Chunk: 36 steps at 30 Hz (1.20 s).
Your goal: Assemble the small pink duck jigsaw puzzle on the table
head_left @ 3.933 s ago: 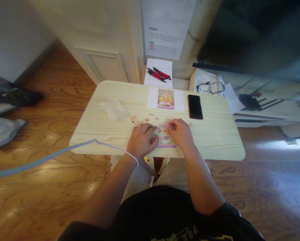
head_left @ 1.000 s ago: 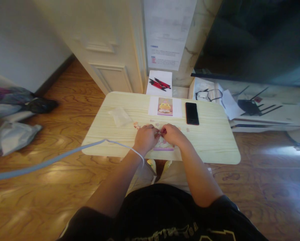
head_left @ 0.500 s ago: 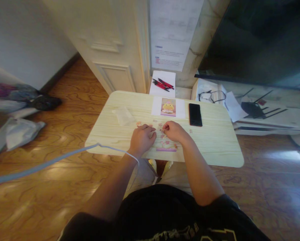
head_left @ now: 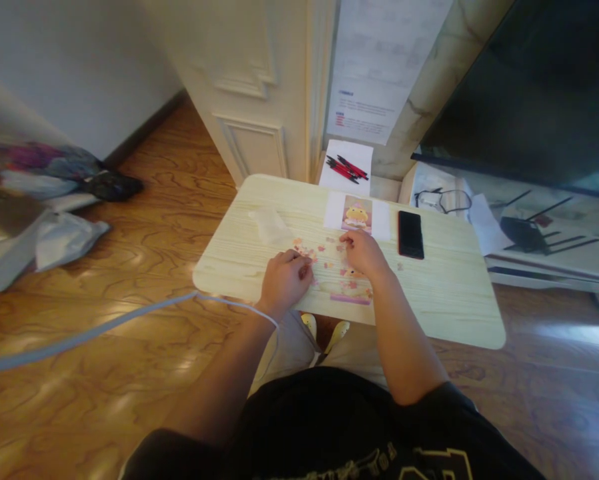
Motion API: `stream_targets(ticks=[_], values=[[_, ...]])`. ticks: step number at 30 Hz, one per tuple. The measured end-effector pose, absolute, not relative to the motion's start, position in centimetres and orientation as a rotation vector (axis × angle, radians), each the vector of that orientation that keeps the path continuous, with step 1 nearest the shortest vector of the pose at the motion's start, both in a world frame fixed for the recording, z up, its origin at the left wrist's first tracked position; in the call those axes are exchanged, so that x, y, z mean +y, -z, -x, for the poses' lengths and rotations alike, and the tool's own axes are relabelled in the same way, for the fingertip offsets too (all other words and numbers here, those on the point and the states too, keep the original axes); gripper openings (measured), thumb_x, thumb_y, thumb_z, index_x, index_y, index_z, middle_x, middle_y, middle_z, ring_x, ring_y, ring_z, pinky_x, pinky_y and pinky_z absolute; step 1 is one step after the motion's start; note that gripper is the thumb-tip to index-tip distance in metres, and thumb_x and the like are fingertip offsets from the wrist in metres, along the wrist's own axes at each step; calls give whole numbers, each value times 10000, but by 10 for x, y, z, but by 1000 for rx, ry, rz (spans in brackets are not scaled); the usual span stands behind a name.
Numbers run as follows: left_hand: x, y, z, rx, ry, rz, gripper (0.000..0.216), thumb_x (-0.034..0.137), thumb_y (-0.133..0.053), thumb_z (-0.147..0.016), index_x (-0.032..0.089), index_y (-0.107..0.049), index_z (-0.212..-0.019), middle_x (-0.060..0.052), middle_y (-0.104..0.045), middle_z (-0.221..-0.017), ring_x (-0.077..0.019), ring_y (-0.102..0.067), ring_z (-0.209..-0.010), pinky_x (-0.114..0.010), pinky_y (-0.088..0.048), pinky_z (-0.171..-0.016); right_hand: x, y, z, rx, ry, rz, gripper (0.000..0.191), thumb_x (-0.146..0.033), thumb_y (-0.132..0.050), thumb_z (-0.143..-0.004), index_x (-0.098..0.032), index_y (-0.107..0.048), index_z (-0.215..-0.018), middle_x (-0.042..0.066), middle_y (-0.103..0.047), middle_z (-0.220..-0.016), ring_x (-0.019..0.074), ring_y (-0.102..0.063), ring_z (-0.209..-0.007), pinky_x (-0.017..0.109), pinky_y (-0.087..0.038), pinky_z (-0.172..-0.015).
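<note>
Small pink and orange jigsaw puzzle pieces [head_left: 307,250] lie scattered on the pale wood-grain table [head_left: 444,293]. My left hand [head_left: 286,281] rests at the left of the pieces, thumb and fingers curled together; whatever is between them is too small to make out. Just below the printed picture of a yellow cartoon figure [head_left: 358,215], my right hand [head_left: 365,255] has its fingertips pinched, and what they hold is hidden. Under its wrist lies a partly joined puzzle section with a purple bottom strip [head_left: 350,299]. A single piece [head_left: 400,267] sits apart on the right.
A black phone [head_left: 410,235] lies right of the printed picture, and a crumpled translucent bag [head_left: 271,227] at the left. Red pens [head_left: 347,169] rest on paper behind the table. A grey-blue cord [head_left: 129,313] runs across to my left forearm. A router [head_left: 524,235] stands far right.
My right hand has moved away from my left, up toward the printed picture. My left hand's fingers have curled in more and uncovered several pieces. The whole view has shifted left.
</note>
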<state>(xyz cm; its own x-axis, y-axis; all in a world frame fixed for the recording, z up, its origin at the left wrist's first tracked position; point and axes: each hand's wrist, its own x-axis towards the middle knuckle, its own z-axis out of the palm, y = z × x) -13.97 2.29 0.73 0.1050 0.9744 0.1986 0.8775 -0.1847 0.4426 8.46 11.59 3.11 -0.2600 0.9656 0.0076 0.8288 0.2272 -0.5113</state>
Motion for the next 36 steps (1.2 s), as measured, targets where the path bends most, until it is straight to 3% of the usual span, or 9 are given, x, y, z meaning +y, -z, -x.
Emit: stream_targets(ticks=[9,20,26,30,36], values=[[22,-2,155,1842,-759,-2140,261,303,-584,-935,245,-783,-1094,-67,-733,-1061,-253,-672,-1005,-420,-532,-930,114,-25,-86,-2260,-556,1685,199,-250,-654,-939,-186,-779,-1080,98,-706,-1094,216,-651,-988,325,-485,-951],[19,5,155,1820,-980,-2104,268,264,-616,-917,221,-762,-1137,-72,-707,-1065,-248,-658,-1004,-408,-545,-929,127,-23,-68,-2236,-499,1624,203,-294,-674,-963,-183,-774,-1101,120,-665,-1127,253,-624,-1098,361,-456,-1025],[15,-1,155,1778,-1036,-2120,254,263,-617,-926,235,-757,-1137,-64,-699,-1064,-237,-652,-1024,-402,-539,-937,132,-24,-57,-2246,-556,1589,36,-152,-722,-884,-176,-744,-899,76,-702,-989,205,-637,-962,308,-466,-912],[15,-3,148,1711,-1043,-2139,246,245,-607,-934,235,-751,-1133,-61,-706,-1059,-230,-658,-1019,-399,-538,-937,122,-34,-77,-2137,-735,1586,48,-152,-740,-864,-192,-733,-888,15,-729,-850,163,-635,-779,271,-454,-742],[21,-2,115,1553,-962,-2254,242,244,-609,-942,232,-758,-1131,-68,-708,-1071,-228,-649,-995,-402,-526,-910,92,-47,-106,-2127,-829,1607,103,-135,-733,-856,-222,-781,-883,6,-778,-854,159,-672,-778,264,-456,-740]])
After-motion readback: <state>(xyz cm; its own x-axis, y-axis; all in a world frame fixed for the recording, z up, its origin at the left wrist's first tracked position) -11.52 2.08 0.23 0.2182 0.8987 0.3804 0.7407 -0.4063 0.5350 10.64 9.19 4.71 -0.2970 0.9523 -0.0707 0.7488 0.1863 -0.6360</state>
